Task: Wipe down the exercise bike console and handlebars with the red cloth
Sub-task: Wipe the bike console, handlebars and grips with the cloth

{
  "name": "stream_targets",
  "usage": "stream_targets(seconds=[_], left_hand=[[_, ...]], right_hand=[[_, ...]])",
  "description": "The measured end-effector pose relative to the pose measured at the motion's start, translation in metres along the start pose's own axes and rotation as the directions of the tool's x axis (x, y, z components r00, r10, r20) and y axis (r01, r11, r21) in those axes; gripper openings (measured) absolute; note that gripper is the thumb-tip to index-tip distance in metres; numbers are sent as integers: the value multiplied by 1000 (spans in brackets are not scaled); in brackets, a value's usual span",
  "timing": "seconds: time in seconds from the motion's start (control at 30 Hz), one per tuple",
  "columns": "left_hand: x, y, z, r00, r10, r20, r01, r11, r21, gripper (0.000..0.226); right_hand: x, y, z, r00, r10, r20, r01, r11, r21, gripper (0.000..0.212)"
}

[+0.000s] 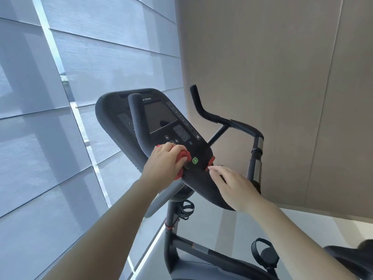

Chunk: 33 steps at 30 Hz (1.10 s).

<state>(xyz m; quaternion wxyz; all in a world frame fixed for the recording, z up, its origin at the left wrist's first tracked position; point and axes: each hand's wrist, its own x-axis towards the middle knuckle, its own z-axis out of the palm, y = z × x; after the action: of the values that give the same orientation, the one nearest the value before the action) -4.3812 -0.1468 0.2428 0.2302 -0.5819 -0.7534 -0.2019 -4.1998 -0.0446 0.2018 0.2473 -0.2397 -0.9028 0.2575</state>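
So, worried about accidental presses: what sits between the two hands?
Head view: a green button on the console, between the left hand gripping the cloth and the right hand; a red button is just beside the right hand.

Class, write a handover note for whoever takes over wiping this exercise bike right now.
Left hand grips the bunched red cloth, pressing it on the lower part of the console beside the green button.
Right hand is open, resting on the console's near edge.
Done: wiped areas cannot be told.
Left, probably: screen, keypad, handlebars.
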Motion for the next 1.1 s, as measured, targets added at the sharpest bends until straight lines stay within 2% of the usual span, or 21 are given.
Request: stream_targets(seconds=[0.07, 0.13, 0.23, 0.3, 0.4, 0.5, 0.57, 0.7, 0.93, 1.03, 1.1], left_hand=[[7, -4, -1, 998, 14, 61, -12, 999, -35, 27], [3, -4, -3, 994, 79, 82, -69, 991, -111, 37], [-17, 0, -1, 977, 211, 37, -199, 957, -211, 39], [-18, -3, 1, 970, 243, 8, -238, 955, -178, 36], [0, -5, -2, 987, 143, 67, -140, 989, -50, 34], [6, -2, 3, 995, 46, 90, -46, 999, -11, 40], [-8, 3, 7, 995, 99, 28, -98, 994, -46, 48], [-26, 5, 3, 990, 141, -30, -143, 987, -75, 42], [-3, -18, -8, 984, 124, -128, -116, 991, 64, 39], [1, -31, -8, 989, 77, -126, -79, 997, -14, 42], [-4, -32, -3, 989, 122, -79, -132, 983, -129, 42]], right_hand=[[2, -8, 1, 999, 47, -22, -46, 998, 36, 40], [-1, -12, 4, 996, 77, -55, -79, 996, -45, 41], [-6, -14, 4, 990, 92, -102, -101, 991, -92, 41], [-6, -15, 3, 990, 85, -114, -97, 990, -106, 40], [-6, -15, 4, 991, 84, -104, -94, 991, -98, 40], [-7, -13, 4, 991, 76, -108, -86, 992, -93, 39], [-9, -11, 5, 992, 61, -110, -72, 993, -96, 38], [-6, -8, 11, 991, 10, -130, -27, 992, -126, 41], [1, -23, 21, 994, 12, -112, -25, 993, -119, 43], [5, -33, 31, 991, 26, -131, -55, 972, -227, 46], [5, -35, 32, 983, 26, -184, -76, 960, -270, 47]])
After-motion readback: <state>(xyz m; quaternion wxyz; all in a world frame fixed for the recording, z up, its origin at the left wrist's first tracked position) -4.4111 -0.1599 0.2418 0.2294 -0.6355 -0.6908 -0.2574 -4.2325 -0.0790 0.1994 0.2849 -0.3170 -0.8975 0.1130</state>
